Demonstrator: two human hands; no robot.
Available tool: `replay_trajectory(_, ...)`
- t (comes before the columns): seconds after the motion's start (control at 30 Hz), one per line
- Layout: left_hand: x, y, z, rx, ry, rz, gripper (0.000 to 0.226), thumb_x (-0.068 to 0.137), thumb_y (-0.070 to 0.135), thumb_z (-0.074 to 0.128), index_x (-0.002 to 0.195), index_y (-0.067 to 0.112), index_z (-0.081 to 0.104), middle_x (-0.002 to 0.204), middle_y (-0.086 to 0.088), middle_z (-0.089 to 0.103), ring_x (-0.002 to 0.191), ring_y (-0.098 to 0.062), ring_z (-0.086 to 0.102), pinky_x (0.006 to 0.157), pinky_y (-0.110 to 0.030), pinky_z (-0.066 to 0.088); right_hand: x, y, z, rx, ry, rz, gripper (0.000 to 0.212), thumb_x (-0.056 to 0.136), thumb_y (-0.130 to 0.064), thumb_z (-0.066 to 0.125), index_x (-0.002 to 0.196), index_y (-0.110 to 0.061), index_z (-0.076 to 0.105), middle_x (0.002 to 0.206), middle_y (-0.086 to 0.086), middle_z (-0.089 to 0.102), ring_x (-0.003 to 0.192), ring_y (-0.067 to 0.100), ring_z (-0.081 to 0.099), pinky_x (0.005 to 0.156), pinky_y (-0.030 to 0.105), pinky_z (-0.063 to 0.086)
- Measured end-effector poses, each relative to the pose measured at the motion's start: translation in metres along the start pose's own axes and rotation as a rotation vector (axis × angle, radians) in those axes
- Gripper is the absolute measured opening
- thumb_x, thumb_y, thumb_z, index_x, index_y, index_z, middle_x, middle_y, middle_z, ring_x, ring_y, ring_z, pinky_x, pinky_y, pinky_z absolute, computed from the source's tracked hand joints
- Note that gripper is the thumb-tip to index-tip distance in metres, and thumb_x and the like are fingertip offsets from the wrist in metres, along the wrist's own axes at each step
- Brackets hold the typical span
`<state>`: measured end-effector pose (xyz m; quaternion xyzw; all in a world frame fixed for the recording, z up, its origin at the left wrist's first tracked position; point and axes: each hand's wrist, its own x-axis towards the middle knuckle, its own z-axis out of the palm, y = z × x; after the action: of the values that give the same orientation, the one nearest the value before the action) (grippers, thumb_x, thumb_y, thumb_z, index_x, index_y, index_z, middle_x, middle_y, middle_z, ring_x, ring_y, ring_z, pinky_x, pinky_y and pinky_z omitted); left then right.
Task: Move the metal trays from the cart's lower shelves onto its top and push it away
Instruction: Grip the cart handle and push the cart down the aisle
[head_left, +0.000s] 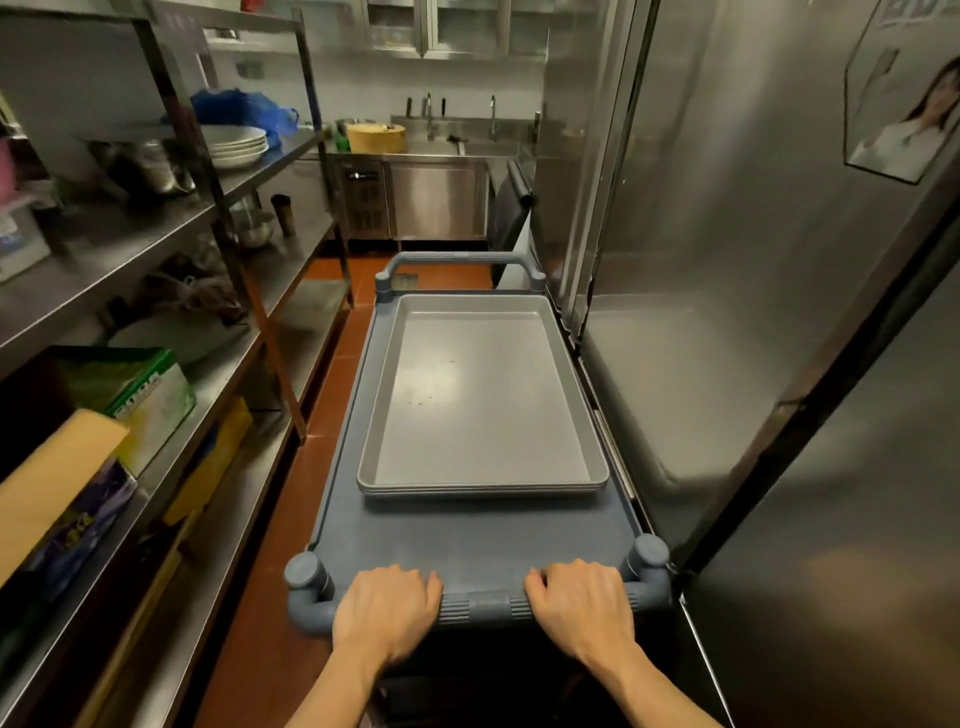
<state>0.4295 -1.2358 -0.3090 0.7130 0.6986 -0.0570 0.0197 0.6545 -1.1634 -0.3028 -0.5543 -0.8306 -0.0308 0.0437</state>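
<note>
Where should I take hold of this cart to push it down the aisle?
Grip the ribbed near handle bar from above, where the left hand and right hand hold it. It runs crosswise at the cart's near end, in line with the aisle.

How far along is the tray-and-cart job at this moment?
Done: a stack of metal trays sits on the cart's top. In hand: left hand and right hand grip the near handle. Left: pushing it away; the lower shelves are out of view.
</note>
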Motion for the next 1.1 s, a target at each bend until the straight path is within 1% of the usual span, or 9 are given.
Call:
replay_trajectory(0.17,0.019,-0.008,0.000,-0.036,0.017,-0.049,0.030,0.093,0.030,0.047,0.063,0.027,0.044,0.067,-0.010,0.071,0.059,-0.035,0.067,0.050,-0.040,0.049,0.021,0.000,0.003,-0.010,-0.014,0.038,0.060,0.084,-0.051,0.022,0.066,-0.016,0.066,0.069,0.010,0.071,0.067,0.028,0.066,0.058,0.035,0.042)
replay_trajectory(0.3,0.024,-0.011,-0.001,0.018,0.044,0.005,0.028,0.097,0.029,0.033,0.086,0.020,0.057,0.084,-0.012,0.072,0.073,-0.039,0.068,0.054,-0.042,0.043,0.024,-0.002,0.000,-0.020,-0.041,0.055,0.056,0.084,-0.048,0.025,0.062,-0.016,0.065,0.067,0.010,0.070,0.065,0.029,0.066,0.056,0.035,0.042)
replay_trajectory(0.4,0.022,-0.008,-0.003,0.020,0.053,-0.004,0.029,0.100,0.031,0.031,0.082,0.022,0.053,0.086,-0.012,0.073,0.076,-0.039,0.068,0.059,-0.043,0.048,0.024,-0.002,-0.001,-0.022,-0.047,0.050,0.055,0.085,-0.048,0.029,0.064,-0.016,0.068,0.068,0.012,0.071,0.067,0.031,0.066,0.058,0.035,0.044)
replay_trajectory(0.5,0.020,-0.005,-0.002,0.060,0.096,0.009,0.037,0.101,0.033,0.027,0.109,0.016,0.059,0.090,-0.012,0.072,0.079,-0.039,0.068,0.057,-0.042,0.044,0.025,-0.001,-0.001,0.002,-0.006,0.021,0.056,0.085,-0.047,0.028,0.066,-0.014,0.069,0.070,0.013,0.071,0.069,0.033,0.067,0.059,0.035,0.044)
replay_trajectory(0.67,0.008,0.000,-0.006,0.006,0.121,-0.124,0.046,0.102,0.042,0.025,0.102,0.020,0.065,0.093,-0.011,0.074,0.088,-0.036,0.068,0.070,-0.041,0.049,0.022,0.002,-0.003,0.089,-0.018,-0.008,0.056,0.087,-0.048,0.026,0.065,-0.013,0.063,0.076,0.014,0.071,0.074,0.035,0.065,0.062,0.036,0.040)
replay_trajectory(0.77,-0.005,0.002,-0.018,-0.270,0.099,-0.162,0.043,0.103,0.044,0.029,0.086,0.019,0.061,0.098,-0.014,0.072,0.096,-0.038,0.064,0.076,-0.042,0.046,0.018,0.002,-0.013,0.229,-0.078,-0.003,0.048,0.090,-0.048,0.031,0.072,-0.016,0.062,0.086,0.016,0.071,0.084,0.037,0.065,0.069,0.038,0.041)
replay_trajectory(0.9,-0.034,0.005,-0.049,-0.571,0.102,-0.208,0.043,0.101,0.044,0.037,0.063,0.024,0.042,0.084,-0.011,0.067,0.088,-0.034,0.062,0.068,-0.035,0.035,-0.005,-0.001,-0.047,0.384,-0.126,0.025,0.043,0.089,-0.047,0.038,0.073,-0.014,0.061,0.080,0.013,0.069,0.080,0.037,0.062,0.063,0.036,0.038)
replay_trajectory(1.0,-0.066,0.016,-0.087,-0.659,0.143,-0.247,0.044,0.100,0.045,0.039,0.067,0.020,0.050,0.073,-0.003,0.061,0.079,-0.030,0.061,0.066,-0.035,0.037,-0.030,-0.007,-0.089,0.488,-0.150,0.070,0.039,0.088,-0.045,0.041,0.072,-0.015,0.060,0.081,0.011,0.068,0.079,0.035,0.061,0.063,0.035,0.041)
replay_trajectory(1.1,-0.108,0.034,-0.122,-0.849,0.217,-0.260,0.047,0.100,0.046,0.040,0.091,0.008,0.066,0.094,-0.011,0.071,0.089,-0.028,0.066,0.084,-0.047,0.051,-0.064,-0.016,-0.120,0.589,-0.100,0.100,0.033,0.088,-0.046,0.043,0.081,-0.020,0.062,0.089,0.009,0.069,0.084,0.032,0.062,0.069,0.036,0.044)
